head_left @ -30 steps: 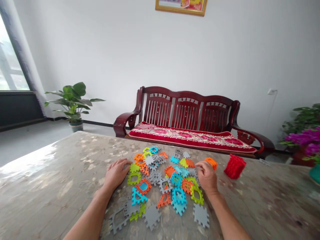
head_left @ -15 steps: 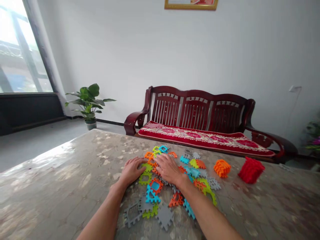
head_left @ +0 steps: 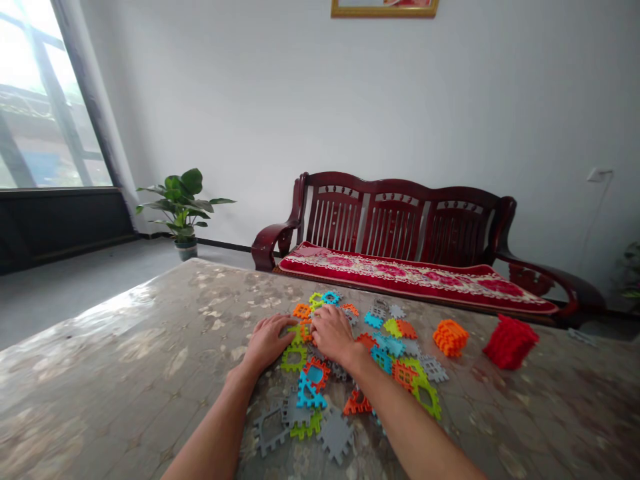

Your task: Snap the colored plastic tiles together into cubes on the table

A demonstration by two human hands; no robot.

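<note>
Flat toothed plastic pieces in orange, green, blue and grey lie spread in a loose heap on the table [head_left: 190,347]. My left hand [head_left: 269,341] rests at the heap's left edge, fingers apart, beside a green piece [head_left: 294,358]. Over the middle of the heap is my right hand [head_left: 333,335], its fingers bent down on the pieces; what lies under the fingertips is hidden. An orange-and-blue piece [head_left: 316,374] lies nearer me, between my forearms. Right of the heap stand an orange block [head_left: 451,338] and a larger red block [head_left: 511,342].
Behind the table stands a dark red wooden bench [head_left: 390,220] with a red floral cover [head_left: 420,275]. A potted plant [head_left: 185,207] is on the floor at the left. A grey piece [head_left: 583,337] lies at the table's far right.
The fingers of my right hand have drawn in and bent more. My left hand stays almost in place. The whole view has shifted slightly.
</note>
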